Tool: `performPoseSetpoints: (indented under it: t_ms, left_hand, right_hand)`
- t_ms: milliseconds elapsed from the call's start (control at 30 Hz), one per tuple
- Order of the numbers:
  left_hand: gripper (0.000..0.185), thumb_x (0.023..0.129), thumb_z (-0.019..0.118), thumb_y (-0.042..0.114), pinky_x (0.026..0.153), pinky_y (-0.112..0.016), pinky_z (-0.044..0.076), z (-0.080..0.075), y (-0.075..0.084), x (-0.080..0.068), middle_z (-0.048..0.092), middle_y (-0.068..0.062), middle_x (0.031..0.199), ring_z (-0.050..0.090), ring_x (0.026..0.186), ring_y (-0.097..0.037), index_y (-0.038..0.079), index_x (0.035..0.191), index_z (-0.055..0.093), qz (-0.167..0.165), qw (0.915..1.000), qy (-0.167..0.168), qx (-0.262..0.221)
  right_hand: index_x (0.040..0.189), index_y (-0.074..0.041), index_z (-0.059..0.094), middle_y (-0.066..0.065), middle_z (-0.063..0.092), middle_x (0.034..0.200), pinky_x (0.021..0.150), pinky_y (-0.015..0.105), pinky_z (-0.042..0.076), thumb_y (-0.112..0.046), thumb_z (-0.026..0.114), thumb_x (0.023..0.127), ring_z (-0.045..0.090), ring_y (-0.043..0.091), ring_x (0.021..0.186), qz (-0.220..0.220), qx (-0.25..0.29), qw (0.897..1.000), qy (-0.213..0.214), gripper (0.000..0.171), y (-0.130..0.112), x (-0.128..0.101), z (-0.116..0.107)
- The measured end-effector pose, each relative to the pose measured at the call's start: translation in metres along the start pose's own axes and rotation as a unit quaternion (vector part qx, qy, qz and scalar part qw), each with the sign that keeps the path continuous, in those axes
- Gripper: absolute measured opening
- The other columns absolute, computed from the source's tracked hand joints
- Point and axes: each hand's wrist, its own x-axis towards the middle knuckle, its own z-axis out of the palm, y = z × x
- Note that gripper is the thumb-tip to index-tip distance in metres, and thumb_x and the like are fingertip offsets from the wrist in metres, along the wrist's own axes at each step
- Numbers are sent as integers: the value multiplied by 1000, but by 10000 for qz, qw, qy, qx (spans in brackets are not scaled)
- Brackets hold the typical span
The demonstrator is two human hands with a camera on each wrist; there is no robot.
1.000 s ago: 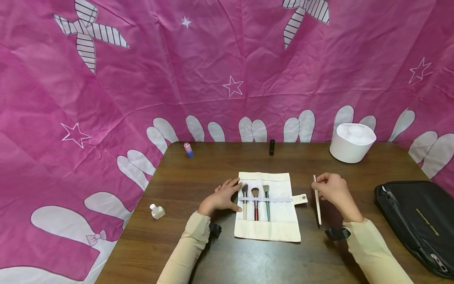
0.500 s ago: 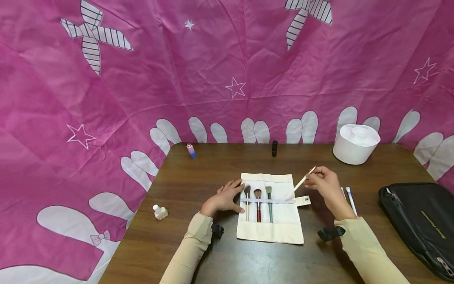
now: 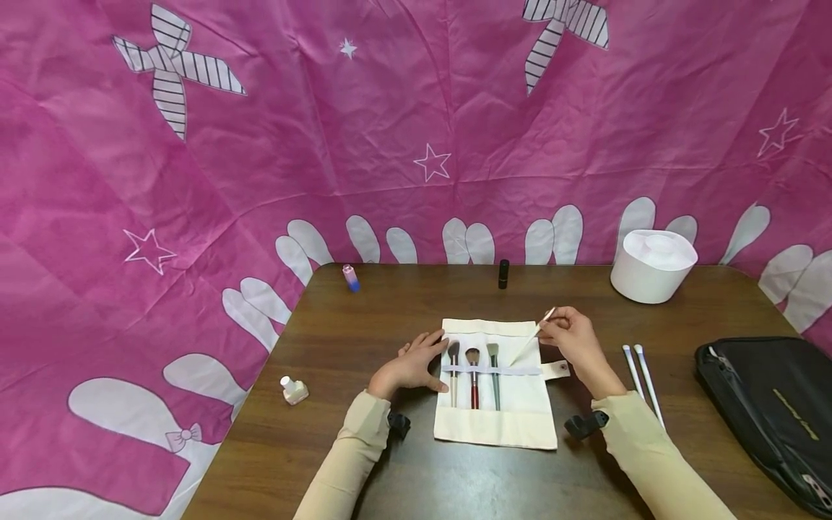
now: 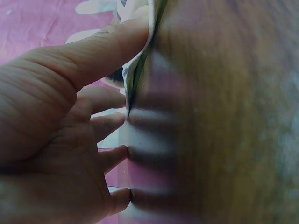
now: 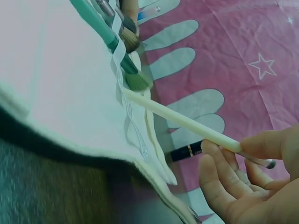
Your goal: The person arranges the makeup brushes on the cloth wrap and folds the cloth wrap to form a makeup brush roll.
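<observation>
A cream fabric brush roll (image 3: 495, 431) lies unfolded on the wooden table. Three makeup brushes, one pale-handled (image 3: 453, 383), one red-handled (image 3: 474, 393) and one green-handled (image 3: 496, 386), are tucked under its elastic band (image 3: 521, 371). My left hand (image 3: 408, 367) rests at the roll's left edge, fingers spread; in the left wrist view its thumb (image 4: 107, 49) presses the cloth edge. My right hand (image 3: 575, 347) pinches a slim cream makeup brush (image 5: 187, 123) near its small dark bristle end. The brush slants down, its handle end right at the elastic, right of the green brush.
Two white-and-blue brushes (image 3: 647, 380) lie right of the right hand, beside a black zip bag (image 3: 760, 404). Along the back stand a white paper-like roll (image 3: 650, 278), a black tube (image 3: 503, 274) and a pink-blue tube (image 3: 351, 278). A small white-capped bottle (image 3: 295, 391) is at left.
My right hand has lifted the cream brush from right of the roll, tilted it and carried it left to the elastic band. My left hand stays at the roll's edge.
</observation>
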Motion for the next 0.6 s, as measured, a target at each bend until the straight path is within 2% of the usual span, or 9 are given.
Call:
performPoseSetpoints:
  t_ms: [167, 300, 433, 600]
  left_hand:
    - [93, 83, 85, 32, 115, -65, 13, 0, -1, 1, 15, -6, 169, 10, 153, -35, 11, 159, 35, 2, 10000, 12, 79]
    - [94, 83, 85, 33, 115, -64, 13, 0, -1, 1, 14, -6, 169, 9, 153, -35, 11, 159, 34, 12, 10000, 16, 91]
    - [93, 83, 85, 32, 115, -65, 13, -1, -1, 1, 15, -6, 168, 10, 153, -36, 11, 159, 35, 60, 9999, 27, 77]
    - [94, 83, 85, 32, 114, -66, 14, -1, -2, 0, 16, -8, 168, 10, 153, -36, 10, 159, 35, 146, 9999, 34, 61]
  right_hand:
    - [114, 15, 48, 15, 66, 91, 73, 27, 58, 5, 58, 99, 66, 6, 74, -80, -55, 9995, -295, 21, 0, 3, 7]
    - [112, 16, 47, 22, 65, 93, 72, 26, 58, 7, 57, 98, 65, 8, 73, -217, -73, 9991, -363, 19, -2, 5, 11]
    - [111, 15, 49, 28, 64, 94, 70, 27, 58, 9, 55, 98, 66, 11, 73, -385, -401, 9977, -385, 16, -3, 8, 13]
    - [116, 19, 49, 31, 64, 97, 69, 26, 57, 9, 54, 98, 66, 15, 73, -467, -765, 9941, -608, 21, -3, 10, 18]
